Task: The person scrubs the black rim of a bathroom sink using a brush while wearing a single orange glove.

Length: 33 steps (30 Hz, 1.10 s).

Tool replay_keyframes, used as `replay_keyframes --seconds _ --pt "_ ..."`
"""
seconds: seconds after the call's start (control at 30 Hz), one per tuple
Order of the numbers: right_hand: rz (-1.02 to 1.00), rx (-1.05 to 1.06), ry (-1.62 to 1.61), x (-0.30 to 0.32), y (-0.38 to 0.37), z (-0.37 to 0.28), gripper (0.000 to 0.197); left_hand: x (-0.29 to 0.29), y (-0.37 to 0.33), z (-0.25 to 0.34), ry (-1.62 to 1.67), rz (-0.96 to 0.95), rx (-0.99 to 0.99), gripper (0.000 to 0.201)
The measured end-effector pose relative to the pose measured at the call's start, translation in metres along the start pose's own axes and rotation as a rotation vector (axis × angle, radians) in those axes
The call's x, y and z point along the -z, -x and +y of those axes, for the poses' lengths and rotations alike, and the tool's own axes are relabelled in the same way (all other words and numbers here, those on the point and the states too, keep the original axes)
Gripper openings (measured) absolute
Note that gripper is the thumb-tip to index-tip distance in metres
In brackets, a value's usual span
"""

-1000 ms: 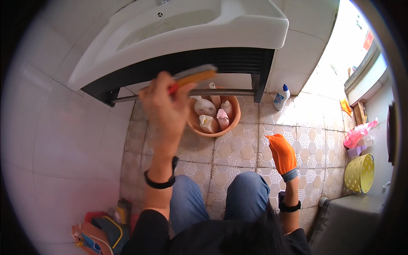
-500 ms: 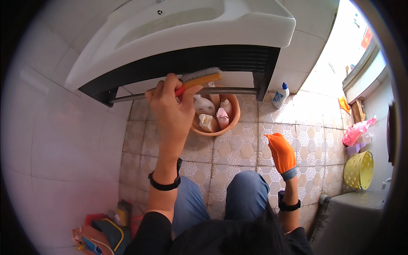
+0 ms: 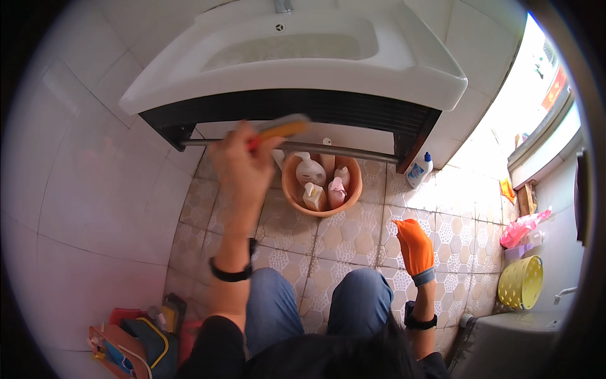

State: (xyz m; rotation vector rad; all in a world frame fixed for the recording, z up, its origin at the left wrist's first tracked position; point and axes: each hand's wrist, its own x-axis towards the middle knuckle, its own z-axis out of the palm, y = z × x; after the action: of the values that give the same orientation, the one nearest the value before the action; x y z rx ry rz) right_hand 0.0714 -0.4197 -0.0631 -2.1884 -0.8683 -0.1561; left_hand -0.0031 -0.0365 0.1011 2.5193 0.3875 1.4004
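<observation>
Daylight burned white in the opening (image 3: 505,114) beyond the far right corner of the tiled floor (image 3: 347,240), washing out its surface there. The floor's left edge lay dimmer. Blur smeared the left hand (image 3: 243,161) and the brush (image 3: 281,129); straight lines bowed toward the dark rim.

Looks down from the person's head and a bit forward to the white sink (image 3: 290,77). Sees wide and round, with bent edges. Takes in close knees (image 3: 361,294), both hands (image 3: 245,156), and the tiled floor (image 3: 346,243) farther down.
</observation>
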Motion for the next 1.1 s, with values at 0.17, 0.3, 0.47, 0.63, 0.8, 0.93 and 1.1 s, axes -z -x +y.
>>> replay_keyframes --seconds 0.17,0.3,0.47,0.63,0.8,0.93,1.1 --pt "-0.006 -0.017 0.03 0.008 0.002 -0.004 0.02 0.063 -0.019 -0.105 -0.04 -0.03 0.283 0.048" --pt "-0.03 -0.005 0.011 0.012 0.003 -0.003 0.02 0.084 -0.028 -0.151 -0.051 0.071 0.263 0.042" --pt "-0.129 0.021 0.056 -0.009 -0.005 -0.007 0.02 0.066 -0.025 -0.1 0.05 -0.005 0.148 0.039" --pt "-0.156 0.152 0.086 -0.055 -0.017 -0.028 0.027 0.015 -0.024 -0.015 0.108 0.103 -0.138 0.049" --pt "-0.2 0.184 0.108 -0.06 -0.016 -0.04 0.03 0.034 -0.02 -0.091 0.186 -0.021 0.054 0.052" --pt "-0.172 0.176 0.163 -0.037 -0.007 -0.036 0.037 0.09 -0.019 -0.193 -0.024 0.211 0.255 0.046" --pt "-0.172 0.061 0.191 -0.028 -0.004 -0.034 0.033 0.099 -0.022 -0.238 0.034 0.266 0.463 0.047"
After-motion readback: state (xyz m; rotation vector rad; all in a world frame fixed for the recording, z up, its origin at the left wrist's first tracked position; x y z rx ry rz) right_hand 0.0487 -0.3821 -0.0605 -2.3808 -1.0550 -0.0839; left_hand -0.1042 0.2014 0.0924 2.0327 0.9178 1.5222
